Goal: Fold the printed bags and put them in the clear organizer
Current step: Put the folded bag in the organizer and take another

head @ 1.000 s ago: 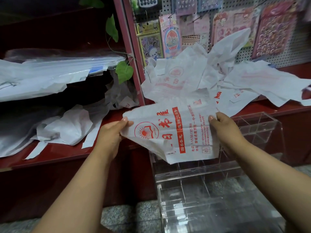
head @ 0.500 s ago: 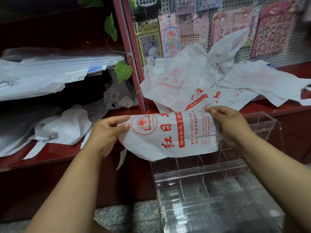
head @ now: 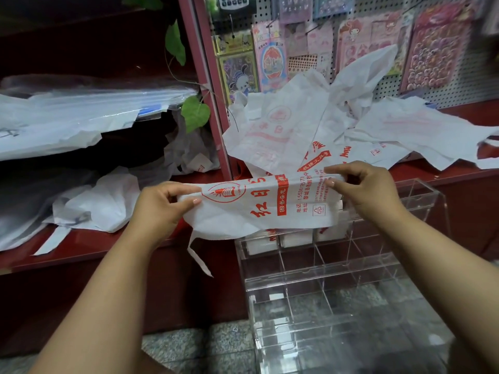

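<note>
Head view. Dark red shelving (head: 81, 247) across the left, loaded with crumpled white and clear plastic sheets (head: 67, 122); green vine leaves (head: 195, 112) hanging by a red upright post (head: 213, 103). To the right, a perforated display board (head: 391, 85) hung with sticker packs (head: 437, 44) and a calculator (head: 232, 1) at the top edge. Below the board, on a red ledge (head: 459, 179), a loose heap of white printed bags (head: 297, 125) with red lettering. Speckled stone floor (head: 189, 344) at the bottom.

Standing on the floor against the ledge, a clear organizer (head: 337, 279) with divided compartments; small folded white bundles (head: 294, 240) in its upper row, directly under the held bag.

In front of the heap and above the organizer's top row, a printed bag (head: 270, 209) stretched flat and sideways between both hands, folded into a long band, one thin handle strip dangling below its left part. Left hand (head: 159, 206) pinching the bag's left end, thumb on top, fingers beneath. Right hand (head: 364, 190) pinching the right end at the upper edge, fingertips curled over the fold.
</note>
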A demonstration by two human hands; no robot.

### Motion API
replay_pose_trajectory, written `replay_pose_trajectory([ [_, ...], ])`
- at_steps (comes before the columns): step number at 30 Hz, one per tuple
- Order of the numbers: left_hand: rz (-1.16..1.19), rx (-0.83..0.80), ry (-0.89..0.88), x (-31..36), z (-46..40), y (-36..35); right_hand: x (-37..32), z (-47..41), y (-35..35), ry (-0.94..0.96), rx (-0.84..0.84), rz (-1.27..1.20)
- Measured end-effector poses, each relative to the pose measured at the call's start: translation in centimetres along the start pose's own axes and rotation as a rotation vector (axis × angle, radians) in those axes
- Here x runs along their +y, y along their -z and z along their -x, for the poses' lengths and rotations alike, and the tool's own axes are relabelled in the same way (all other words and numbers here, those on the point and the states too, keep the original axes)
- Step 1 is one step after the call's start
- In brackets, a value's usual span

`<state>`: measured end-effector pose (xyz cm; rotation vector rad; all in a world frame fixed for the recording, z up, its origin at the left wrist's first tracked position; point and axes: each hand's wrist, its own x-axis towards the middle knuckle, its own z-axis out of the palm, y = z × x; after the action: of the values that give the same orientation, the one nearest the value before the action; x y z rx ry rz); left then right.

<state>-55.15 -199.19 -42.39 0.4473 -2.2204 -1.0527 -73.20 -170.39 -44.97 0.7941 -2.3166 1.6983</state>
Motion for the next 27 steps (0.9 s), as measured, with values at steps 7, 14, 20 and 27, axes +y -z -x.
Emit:
replay_pose_trajectory([
  [7, 0.192, 0.07, 0.03, 0.7, 0.2, -0.6, -0.5, -0.2, -0.3, 0.016, 0.111, 0.071],
  [14, 0.097, 0.229, -0.04, 0.9, 0.5, -3.0, -2.0, 0.6, -0.8, -0.138, 0.171, -0.08],
  [20, 0.19, 0.315, 0.194, 0.0, 0.0, -3.7, -1.3, 0.0, -0.1, -0.441, -0.117, -0.44],
  [27, 0.515, 0.131, 0.337, -0.4, -0.2, -3.0, -0.7, -0.1, 0.0, -0.341, -0.059, -0.356],
])
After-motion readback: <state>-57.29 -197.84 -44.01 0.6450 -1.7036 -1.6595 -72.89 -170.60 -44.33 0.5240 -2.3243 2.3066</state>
